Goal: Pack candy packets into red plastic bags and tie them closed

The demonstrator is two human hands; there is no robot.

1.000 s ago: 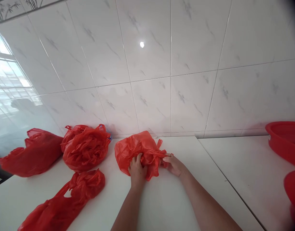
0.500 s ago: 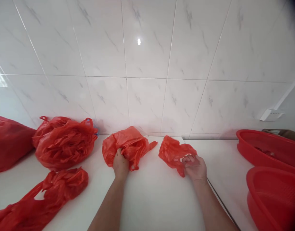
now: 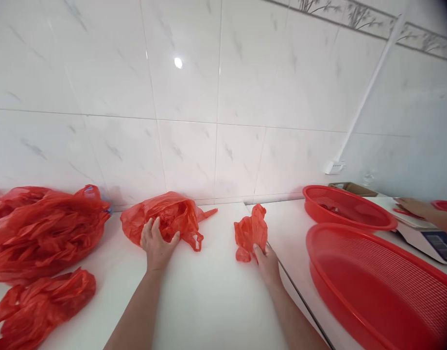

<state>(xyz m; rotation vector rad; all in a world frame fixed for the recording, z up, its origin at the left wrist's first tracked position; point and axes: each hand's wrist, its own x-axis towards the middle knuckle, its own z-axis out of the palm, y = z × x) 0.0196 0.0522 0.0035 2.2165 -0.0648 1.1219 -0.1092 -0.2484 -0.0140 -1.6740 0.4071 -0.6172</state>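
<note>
Nearest, the white tabletop (image 3: 209,296) leaves me good room for moving. My right hand (image 3: 267,265) pinches a small red plastic bag (image 3: 251,229) near the tabletop's right edge; I think so thin a film needs such a pinch. Beyond this edge, a red mesh basket (image 3: 351,284) limits sideways moving. My left hand (image 3: 160,249) is spread half open, gripping nothing, its fingers seemingly against a bigger crumpled red bag (image 3: 176,211), maybe to steady it. That bag lies toward the back edge, before the tiled wall (image 3: 190,150).
</note>
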